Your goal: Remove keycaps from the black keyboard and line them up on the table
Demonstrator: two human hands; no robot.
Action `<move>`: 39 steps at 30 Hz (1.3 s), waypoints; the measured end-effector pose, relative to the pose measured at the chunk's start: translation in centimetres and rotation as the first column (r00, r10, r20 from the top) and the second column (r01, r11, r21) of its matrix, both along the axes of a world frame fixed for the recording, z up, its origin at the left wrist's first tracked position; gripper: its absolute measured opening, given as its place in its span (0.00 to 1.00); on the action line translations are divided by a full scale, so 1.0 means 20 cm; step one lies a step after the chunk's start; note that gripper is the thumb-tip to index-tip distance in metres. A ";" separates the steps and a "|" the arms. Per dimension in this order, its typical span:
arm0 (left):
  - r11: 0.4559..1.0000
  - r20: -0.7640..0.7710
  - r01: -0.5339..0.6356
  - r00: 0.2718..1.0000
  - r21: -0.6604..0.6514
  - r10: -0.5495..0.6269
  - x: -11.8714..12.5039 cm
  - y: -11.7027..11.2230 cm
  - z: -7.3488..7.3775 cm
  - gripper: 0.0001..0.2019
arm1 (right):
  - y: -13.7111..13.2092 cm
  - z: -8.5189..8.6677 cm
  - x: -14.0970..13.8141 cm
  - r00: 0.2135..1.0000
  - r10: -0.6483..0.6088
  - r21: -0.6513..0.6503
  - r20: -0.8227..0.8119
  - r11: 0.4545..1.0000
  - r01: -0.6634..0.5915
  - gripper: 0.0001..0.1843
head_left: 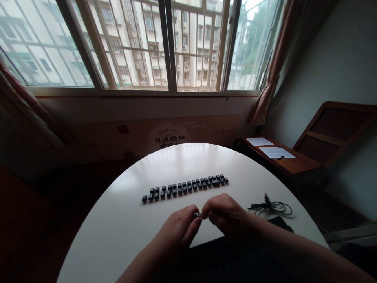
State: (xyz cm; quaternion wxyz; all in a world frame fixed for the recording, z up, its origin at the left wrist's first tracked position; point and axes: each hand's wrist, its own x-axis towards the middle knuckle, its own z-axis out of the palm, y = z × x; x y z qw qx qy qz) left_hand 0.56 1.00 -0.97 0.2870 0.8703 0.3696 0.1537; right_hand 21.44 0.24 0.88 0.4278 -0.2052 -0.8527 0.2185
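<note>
Two rows of black keycaps [184, 188] lie on the round white table [118, 220], just beyond my hands. My left hand [179, 226] is closed in a pinch on a small dark piece [196, 214] with a pale edge, which looks like a keycap. Meeting it from the right, my right hand [222, 212] has its fingers bent and pressed together at a thin pale thing between the hands; its kind is too small to tell. Below my hands a dark flat shape [212, 243] shows only in part, its edge running behind my wrists.
At the table's right lies a coiled black cable [279, 207] beside a dark flat object [281, 223]. Beyond it, a wooden desk chair [297, 163] holds papers [277, 152] and a pen. A barred window [171, 47] with curtains [266, 94] is in front.
</note>
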 end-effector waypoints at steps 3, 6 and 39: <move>0.996 -0.007 -0.035 0.999 -0.087 0.034 0.02 0.01 -0.01 0.16 | 0.01 -0.08 0.02 0.999 -0.051 0.143 0.010 0.989 0.049 0.08; 0.982 0.049 -0.030 0.998 -0.189 0.040 0.03 0.01 -0.01 0.17 | 0.01 -0.08 0.03 0.994 -0.113 0.242 0.002 0.964 0.109 0.08; 0.977 0.005 -0.038 0.999 -0.211 0.040 0.01 0.04 -0.07 0.21 | 0.15 -0.09 0.17 0.916 -0.392 0.132 0.084 0.916 0.380 0.07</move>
